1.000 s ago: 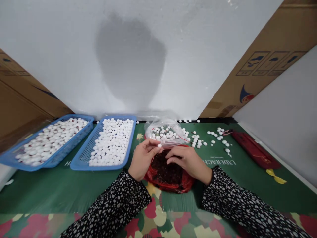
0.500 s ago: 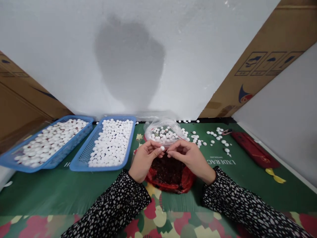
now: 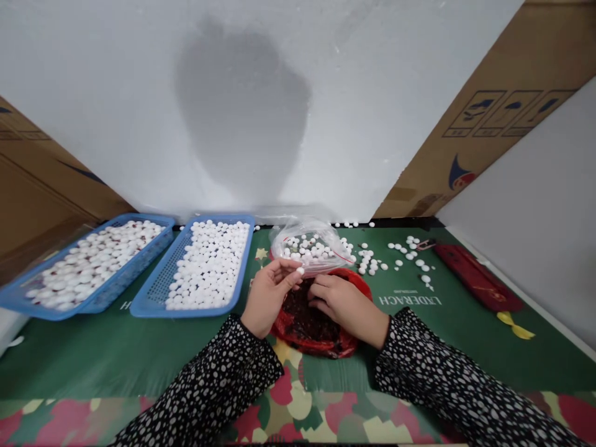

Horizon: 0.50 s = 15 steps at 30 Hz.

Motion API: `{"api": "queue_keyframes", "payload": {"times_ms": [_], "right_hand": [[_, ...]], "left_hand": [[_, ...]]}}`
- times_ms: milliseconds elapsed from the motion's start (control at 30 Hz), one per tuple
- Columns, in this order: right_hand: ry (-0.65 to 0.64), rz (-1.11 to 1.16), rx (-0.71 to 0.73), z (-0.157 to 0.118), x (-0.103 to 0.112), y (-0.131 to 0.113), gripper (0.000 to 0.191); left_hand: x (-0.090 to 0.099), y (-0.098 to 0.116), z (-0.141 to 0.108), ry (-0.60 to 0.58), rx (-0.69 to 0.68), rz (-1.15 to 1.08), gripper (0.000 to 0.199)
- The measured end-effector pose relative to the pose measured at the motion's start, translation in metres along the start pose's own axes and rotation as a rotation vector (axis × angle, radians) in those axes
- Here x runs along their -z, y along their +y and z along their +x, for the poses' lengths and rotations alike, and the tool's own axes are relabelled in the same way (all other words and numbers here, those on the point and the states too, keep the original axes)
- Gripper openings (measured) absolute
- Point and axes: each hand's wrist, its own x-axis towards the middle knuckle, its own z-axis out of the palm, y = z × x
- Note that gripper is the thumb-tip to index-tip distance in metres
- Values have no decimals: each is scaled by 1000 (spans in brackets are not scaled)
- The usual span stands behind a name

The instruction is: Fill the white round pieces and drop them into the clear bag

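Observation:
A small white ball (image 3: 300, 271) is pinched between the thumb and fingers of my left hand (image 3: 266, 297). My right hand (image 3: 350, 305) reaches down into an open red plastic bag (image 3: 359, 282) of dark brown, crumbly bits (image 3: 302, 318). Its fingers are bent together at the bits; their tips are partly hidden, and whatever they hold cannot be made out. Right behind the red bag lies a clear zip bag (image 3: 329, 232) with many white balls inside, its mouth towards me.
Left of my hands stand two blue mesh baskets, the nearer one (image 3: 161, 276) full of white balls, the farther one (image 3: 133, 259) of white balls with reddish-brown spots. Loose white balls (image 3: 372, 264) lie to the right, near a dark red pouch (image 3: 479, 276). Behind rises a white wall (image 3: 349, 124).
My right hand has dropped away from the white ball, down into the dark bits in the red bag. The left hand keeps the ball, shifted slightly left and up.

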Motion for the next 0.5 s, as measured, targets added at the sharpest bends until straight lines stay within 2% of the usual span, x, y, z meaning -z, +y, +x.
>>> {"api": "queue_keyframes", "payload": {"times_ms": [133, 367, 500], "right_hand": [[86, 180, -51, 0, 8, -3, 4], [213, 824, -276, -1, 19, -5, 11], [354, 1016, -358, 2, 23, -4, 10]], "left_hand": [[0, -1, 0, -10, -8, -17, 19], [2, -2, 0, -29, 5, -60, 19], [0, -2, -1, -67, 48, -160, 21]]}}
